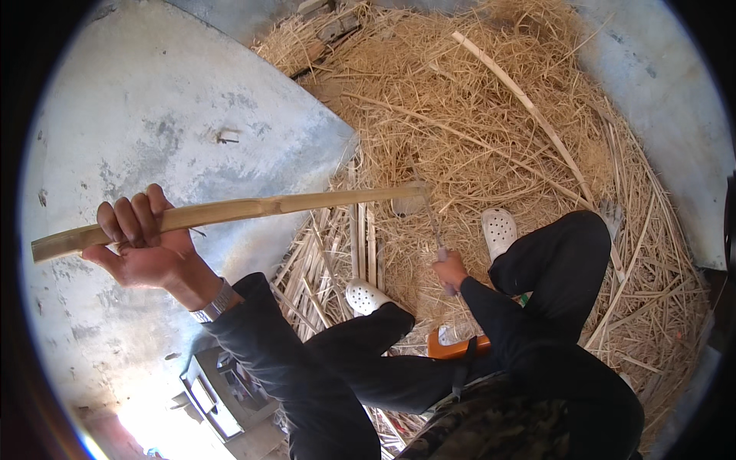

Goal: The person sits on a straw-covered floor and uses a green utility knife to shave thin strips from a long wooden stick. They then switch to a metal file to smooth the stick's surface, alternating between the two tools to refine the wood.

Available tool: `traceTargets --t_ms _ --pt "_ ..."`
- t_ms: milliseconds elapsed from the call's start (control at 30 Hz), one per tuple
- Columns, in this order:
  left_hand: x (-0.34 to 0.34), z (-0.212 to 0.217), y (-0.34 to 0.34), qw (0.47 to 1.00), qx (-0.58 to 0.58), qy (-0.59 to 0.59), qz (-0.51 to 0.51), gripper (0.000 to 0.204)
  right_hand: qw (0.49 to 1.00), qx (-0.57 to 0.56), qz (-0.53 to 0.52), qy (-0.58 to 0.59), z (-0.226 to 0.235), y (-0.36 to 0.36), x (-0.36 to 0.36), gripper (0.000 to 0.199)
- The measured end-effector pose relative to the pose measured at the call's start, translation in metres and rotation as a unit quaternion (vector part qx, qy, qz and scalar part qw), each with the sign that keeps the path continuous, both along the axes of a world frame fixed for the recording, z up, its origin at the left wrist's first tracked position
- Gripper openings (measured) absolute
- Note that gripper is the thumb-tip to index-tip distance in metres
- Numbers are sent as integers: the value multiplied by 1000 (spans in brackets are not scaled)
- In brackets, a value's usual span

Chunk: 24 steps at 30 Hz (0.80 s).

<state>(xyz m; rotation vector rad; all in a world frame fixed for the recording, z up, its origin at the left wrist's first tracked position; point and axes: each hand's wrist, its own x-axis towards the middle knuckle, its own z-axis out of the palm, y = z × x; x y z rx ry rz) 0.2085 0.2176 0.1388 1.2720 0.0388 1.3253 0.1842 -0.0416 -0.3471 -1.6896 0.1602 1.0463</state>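
Left hand (142,241) clenched around bamboo stick (230,215), held level over the straw pile (475,130). Right hand (448,270) gripping a small blade (425,211) at the stick's far end. Best kept steady, cutting strokes angled away from the legs.

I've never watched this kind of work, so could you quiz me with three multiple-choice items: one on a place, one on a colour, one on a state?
1. Where does the bamboo pole lie?
A. flat on the straw
B. raised level in the left hand
C. under a shoe

2. What colour are the shoes?
A. white
B. red
C. black

3. How is the right hand?
A. open and empty
B. flat on the wall
C. closed on a tool handle

Answers:
1. B, the left hand has its fingers wrapped over the pole, above the concrete floor.
2. A, both perforated shoes are white.
3. C, the right hand grips a thin blade tool that meets the pole's end.
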Motion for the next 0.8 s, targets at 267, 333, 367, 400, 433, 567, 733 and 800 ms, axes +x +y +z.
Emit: traceTargets --t_ms 267,333,367,400,433,567,733,800 --pt "-1 3 36 910 43 -13 -412 46 947 258 114 -155 213 41 16 17" --pt "-2 3 47 845 34 -16 -534 43 937 261 125 -197 207 48 12 14" --pt "-2 1 48 836 35 -25 -547 43 931 261 132 -218 201 49 9 14" --pt "-2 0 49 828 36 -35 -558 43 948 220 104 -205 179 46 5 14" --pt "-4 0 51 821 41 -43 -568 43 961 183 77 -194 142 40 3 15" --pt "3 -6 36 791 31 -86 -605 40 994 71 54 57 96 -1 30 14" --pt "13 2 18 763 25 -101 -638 36 944 263 85 -183 234 24 26 14" --pt "11 -1 5 751 14 -116 -650 35 937 290 77 -179 246 39 20 15"
